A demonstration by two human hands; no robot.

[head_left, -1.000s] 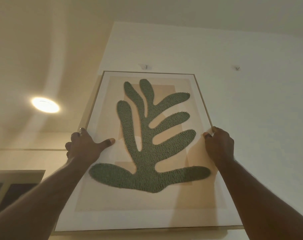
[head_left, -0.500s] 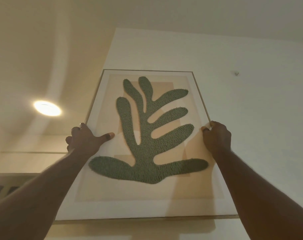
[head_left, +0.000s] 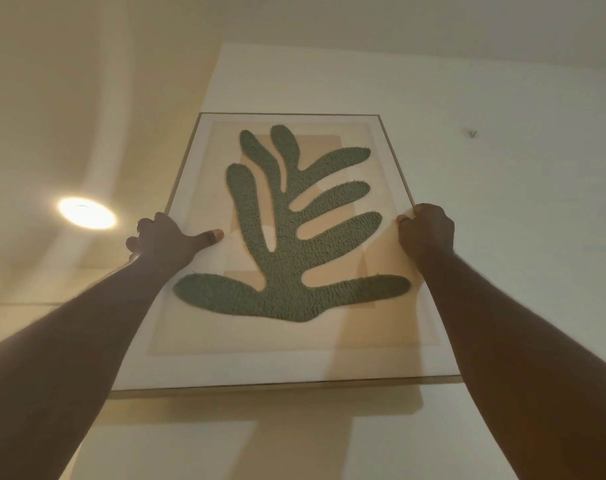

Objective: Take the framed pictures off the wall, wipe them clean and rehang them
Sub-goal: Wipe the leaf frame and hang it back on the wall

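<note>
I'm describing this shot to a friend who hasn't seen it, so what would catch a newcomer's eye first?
First, the large framed picture held up against the white wall at centre, showing a fuzzy green leaf shape on beige. Next, the two raised arms: the left hand grips the frame's left edge, thumb across the front, and the right hand grips the right edge. A glowing ceiling light sits at left, and a bare wall hook at upper right.

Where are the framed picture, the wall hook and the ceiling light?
framed picture [head_left: 281,237], head view, on the green leaf shape.
wall hook [head_left: 472,134], head view, on its middle.
ceiling light [head_left: 87,213], head view, on its bright centre.
</note>
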